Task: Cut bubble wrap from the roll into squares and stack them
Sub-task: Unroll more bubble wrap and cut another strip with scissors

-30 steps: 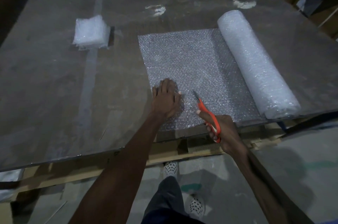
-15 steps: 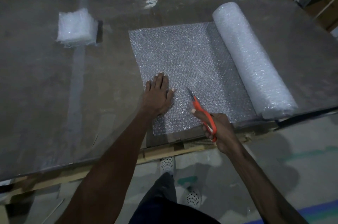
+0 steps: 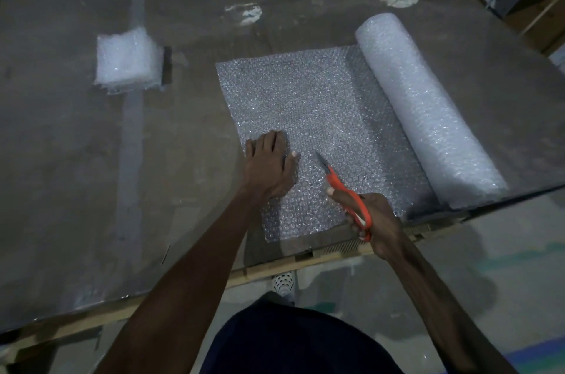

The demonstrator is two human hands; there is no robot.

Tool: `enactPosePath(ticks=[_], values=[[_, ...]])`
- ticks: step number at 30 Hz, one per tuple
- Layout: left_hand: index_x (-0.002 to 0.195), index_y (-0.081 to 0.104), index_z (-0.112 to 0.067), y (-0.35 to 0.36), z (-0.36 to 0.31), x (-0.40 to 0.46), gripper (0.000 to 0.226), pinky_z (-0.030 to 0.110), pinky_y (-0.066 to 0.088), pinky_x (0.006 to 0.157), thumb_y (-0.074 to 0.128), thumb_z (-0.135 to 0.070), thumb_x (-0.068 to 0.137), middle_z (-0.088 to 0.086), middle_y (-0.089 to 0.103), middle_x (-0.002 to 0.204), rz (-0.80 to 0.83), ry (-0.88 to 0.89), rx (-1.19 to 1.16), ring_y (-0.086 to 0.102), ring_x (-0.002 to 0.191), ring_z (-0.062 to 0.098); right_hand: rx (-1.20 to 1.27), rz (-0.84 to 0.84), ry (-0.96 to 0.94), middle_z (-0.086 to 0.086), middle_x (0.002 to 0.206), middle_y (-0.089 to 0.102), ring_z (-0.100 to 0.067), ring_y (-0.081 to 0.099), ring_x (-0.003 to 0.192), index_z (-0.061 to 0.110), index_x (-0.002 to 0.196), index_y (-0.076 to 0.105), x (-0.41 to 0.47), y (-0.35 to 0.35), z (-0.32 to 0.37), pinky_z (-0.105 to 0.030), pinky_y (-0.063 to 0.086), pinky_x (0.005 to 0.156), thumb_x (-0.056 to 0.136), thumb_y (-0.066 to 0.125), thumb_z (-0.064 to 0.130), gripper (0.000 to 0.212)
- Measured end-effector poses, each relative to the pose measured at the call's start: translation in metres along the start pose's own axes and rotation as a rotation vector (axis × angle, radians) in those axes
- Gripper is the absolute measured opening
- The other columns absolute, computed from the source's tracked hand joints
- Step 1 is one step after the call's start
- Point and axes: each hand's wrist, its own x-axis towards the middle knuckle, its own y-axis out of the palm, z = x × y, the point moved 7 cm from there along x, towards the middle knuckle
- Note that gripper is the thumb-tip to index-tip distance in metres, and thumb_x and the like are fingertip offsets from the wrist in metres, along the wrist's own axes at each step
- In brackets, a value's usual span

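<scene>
1. Left hand (image 3: pixel 269 167): fingers straight and held together, palm down, pressing flat on the unrolled bubble wrap sheet (image 3: pixel 308 116) near its left edge. Thumb spread out toward the right.
2. Right hand (image 3: pixel 371 220): fingers curled through the orange handles of the scissors (image 3: pixel 345 193), gripping them. Index finger lies extended along the handle toward the blades.
3. Scissors: blades point up and to the left, over the sheet, just right of the left thumb. Whether the blades are parted or closed cannot be told from this view.
4. Sheet: lies flat on the table (image 3: pixel 76 159), running from the near edge back to the level of the roll's far end; its right side joins the bubble wrap roll (image 3: pixel 428 110).
5. Roll: lies on its side at the right of the sheet, angled, its near end at the table's front edge.
6. Stack of cut squares (image 3: pixel 127 60): sits well apart to the left and farther back on the table, with a dark object against its right side.
7. Table: dull grey surface with white smears (image 3: pixel 244 11) toward the back; wooden framing shows along the front edge.
</scene>
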Motion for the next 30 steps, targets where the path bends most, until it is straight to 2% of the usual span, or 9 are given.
enactPosePath(ticks=[3,6,8,12,17,25,30], values=[[0.149,0.036,-0.005,-0.004,0.009,0.019,0.074,0.054,0.015,0.117,0.014,-0.053,0.096,0.018,0.038,0.152,-0.016,-0.02,-0.009,0.032,0.141,0.034,-0.002,-0.018,0.007,-0.008,0.054,0.052,-0.015,0.038,0.039,0.01,0.066,0.066,0.003,0.001,0.004,-0.02,0.028,0.039,0.072,0.09,0.04,0.039],[0.156,0.022,-0.006,0.005,0.019,0.036,0.075,0.051,0.001,0.121,0.014,-0.051,0.097,0.016,0.016,0.164,0.073,-0.033,-0.023,0.008,0.153,0.032,-0.001,-0.017,0.0,-0.009,0.053,0.051,-0.015,0.037,0.038,0.008,0.064,0.066,0.004,0.004,0.007,-0.02,0.029,0.039,0.072,0.09,0.039,0.04],[0.157,0.017,-0.006,0.01,0.023,0.04,0.077,0.05,0.0,0.122,0.013,-0.052,0.096,0.015,0.01,0.166,0.113,-0.029,-0.031,0.003,0.153,0.031,0.006,-0.019,-0.002,-0.01,0.052,0.05,-0.015,0.036,0.037,0.009,0.061,0.065,0.005,0.006,0.007,-0.018,0.028,0.038,0.073,0.09,0.035,0.038],[0.158,0.014,-0.006,0.016,0.026,0.04,0.078,0.048,-0.001,0.123,0.01,-0.054,0.097,0.015,0.006,0.167,0.11,-0.03,-0.045,0.001,0.154,0.031,0.025,-0.018,0.001,-0.007,0.049,0.05,-0.014,0.035,0.037,0.018,0.049,0.066,0.005,0.007,0.006,-0.019,0.026,0.039,0.075,0.089,0.032,0.037],[0.159,0.013,-0.007,0.016,0.028,0.04,0.078,0.048,-0.001,0.123,0.01,-0.055,0.097,0.014,0.006,0.167,0.109,-0.036,-0.028,0.001,0.154,0.03,0.046,-0.029,0.021,-0.007,0.05,0.052,-0.013,0.037,0.035,0.013,0.059,0.063,0.006,0.01,0.007,-0.019,0.027,0.037,0.076,0.088,0.035,0.037],[0.159,0.011,-0.009,0.018,0.028,0.039,0.068,0.046,-0.004,0.122,0.021,-0.048,0.105,0.011,0.003,0.167,0.108,-0.037,-0.033,-0.003,0.154,0.027,0.03,-0.001,-0.026,-0.008,0.047,0.049,-0.013,0.037,0.033,0.013,0.051,0.058,0.01,0.01,0.012,-0.018,0.029,0.037,0.077,0.087,0.031,0.043],[0.159,0.012,-0.009,0.017,0.028,0.039,0.072,0.046,-0.003,0.123,0.016,-0.051,0.101,0.011,0.004,0.167,0.105,-0.039,-0.041,-0.002,0.154,0.026,0.028,0.008,-0.018,-0.005,0.048,0.05,-0.012,0.037,0.034,0.014,0.056,0.061,0.011,0.011,0.011,-0.018,0.029,0.037,0.077,0.087,0.033,0.039]])
